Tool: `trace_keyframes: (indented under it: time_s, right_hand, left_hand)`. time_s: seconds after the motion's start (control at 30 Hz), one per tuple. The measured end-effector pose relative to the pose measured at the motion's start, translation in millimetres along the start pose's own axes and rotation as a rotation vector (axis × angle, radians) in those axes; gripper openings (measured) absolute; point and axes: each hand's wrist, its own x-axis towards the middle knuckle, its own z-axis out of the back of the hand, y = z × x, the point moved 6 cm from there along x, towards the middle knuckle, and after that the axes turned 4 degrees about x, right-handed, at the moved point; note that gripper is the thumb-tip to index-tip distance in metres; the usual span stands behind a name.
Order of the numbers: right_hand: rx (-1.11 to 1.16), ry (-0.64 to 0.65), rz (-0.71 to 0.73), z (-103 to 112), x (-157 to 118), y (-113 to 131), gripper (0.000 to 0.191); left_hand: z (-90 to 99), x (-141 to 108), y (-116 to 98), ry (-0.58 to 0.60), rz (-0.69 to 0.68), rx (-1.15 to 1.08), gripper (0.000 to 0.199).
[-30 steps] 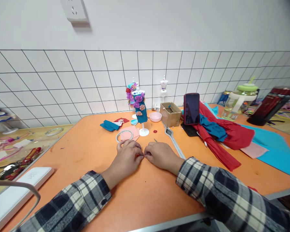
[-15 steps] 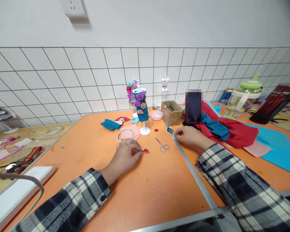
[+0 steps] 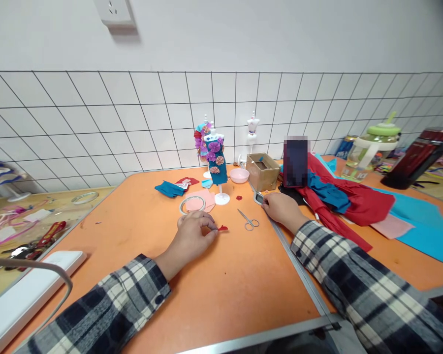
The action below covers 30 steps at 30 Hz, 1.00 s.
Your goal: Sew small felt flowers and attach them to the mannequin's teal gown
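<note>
My left hand [image 3: 196, 235] rests low over the orange table, thumb and fingers pinched on a small piece of red fabric [image 3: 223, 228]. Further right, my right hand [image 3: 283, 211] is curled at the metal-edged seam of the table, beside a dark recess [image 3: 259, 197]. Its fingertips are together, and whatever they hold is hidden. Between the hands lie small scissors [image 3: 249, 221] with slim blades. Behind them is a tiny red fabric flower [image 3: 239, 197]. A mini dress form [image 3: 218, 167] in a blue dress with purple and peach flowers stands upright beyond my left hand.
A tape roll [image 3: 182, 205] lies on pink fabric. Behind are a pink bowl [image 3: 239, 175], a cardboard box [image 3: 264, 172] and a bare dress form [image 3: 252, 129]. Right stand a phone [image 3: 296, 162], heaped red cloth [image 3: 372, 200], a green-lidded bottle [image 3: 369, 150] and a dark red flask [image 3: 417, 158].
My right hand has shifted left and slightly forward to the recess in the seam, uncovering more red cloth behind it. My left hand keeps its pinch on the red fabric.
</note>
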Motion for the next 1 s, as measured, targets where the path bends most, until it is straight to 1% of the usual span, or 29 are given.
trace_keyframes:
  time_s: [0.1,0.2,0.27,0.33,0.4,0.47,0.53,0.6,0.63,0.7,0.77,0.87,1.0]
  right_hand:
    - [0.010,-0.017,0.035,-7,5,4,0.023]
    - [0.040,-0.040,0.048,-6,6,7,0.025]
    - [0.174,-0.064,0.072,-1,3,14,0.022]
    - [0.464,-0.062,0.105,3,-5,27,0.020]
    - [0.793,0.001,0.094,1,-17,45,0.023]
    - [1.018,0.091,0.062,-4,-30,65,0.027]
    - [1.177,0.212,0.023,-12,-42,84,0.028]
    - [1.298,0.355,-0.044,-21,-52,96,0.029]
    - [1.358,0.399,-0.064,-23,-55,100,0.029]
    - [1.476,0.437,-0.062,-23,-58,104,0.029]
    - [1.541,0.458,-0.041,-22,-59,105,0.029]
    - [1.518,0.495,-0.062,-26,-60,105,0.030]
    - [1.482,0.473,-0.088,-30,-60,105,0.033]
  left_hand:
    - [0.0,0,0,-0.010,-0.024,-0.025,0.010]
    - [0.0,1,1,-0.023,-0.043,-0.095,0.009]
    - [-0.1,2,5,-0.033,-0.006,-0.181,0.009]
    - [-1.8,3,11,-0.032,0.078,-0.284,0.011]
    - [-4.4,4,16,-0.026,0.172,-0.367,0.014]
    - [-6.2,4,19,-0.034,0.237,-0.419,0.016]
    - [-6.7,3,18,-0.057,0.259,-0.445,0.018]
    - [-6.9,3,14,-0.069,0.242,-0.465,0.018]
    - [-7.2,2,12,-0.069,0.231,-0.472,0.018]
    - [-7.9,2,9,-0.063,0.225,-0.481,0.017]
    - [-8.9,1,7,-0.057,0.242,-0.495,0.016]
    - [-10.5,1,6,-0.044,0.265,-0.531,0.017]
    - [-10.6,0,2,-0.047,0.235,-0.519,0.017]
